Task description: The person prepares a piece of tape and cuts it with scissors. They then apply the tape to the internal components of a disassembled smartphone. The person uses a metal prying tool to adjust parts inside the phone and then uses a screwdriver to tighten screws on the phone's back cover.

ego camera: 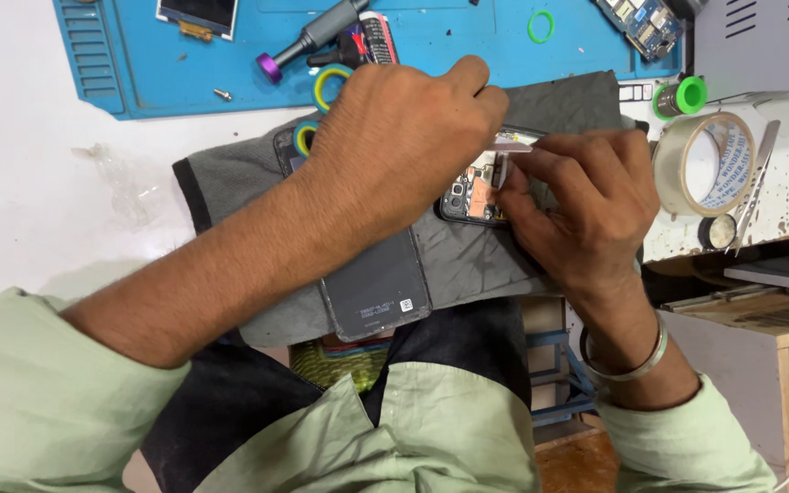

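An opened phone (470, 199) with bare inner parts and a copper-coloured patch lies on a grey cloth (468, 260) over my lap. My left hand (404, 137) curls over it from the left and holds it down, hiding most of its body. From the right, my right hand (586, 205) pinches a small pale strip (518, 141) at the phone's top edge. A dark flat phone panel (378, 290) rests on the cloth under my left forearm. A metal bangle (636, 361) circles my right wrist.
A blue work mat (139, 73) at the top carries a grey screwdriver with a purple end (308, 41), a small display (195, 13), a green ring (541, 26) and a circuit board (641, 23). At the right stand a roll of clear tape (705, 164), tweezers (755, 187) and a green-capped spool (683, 96).
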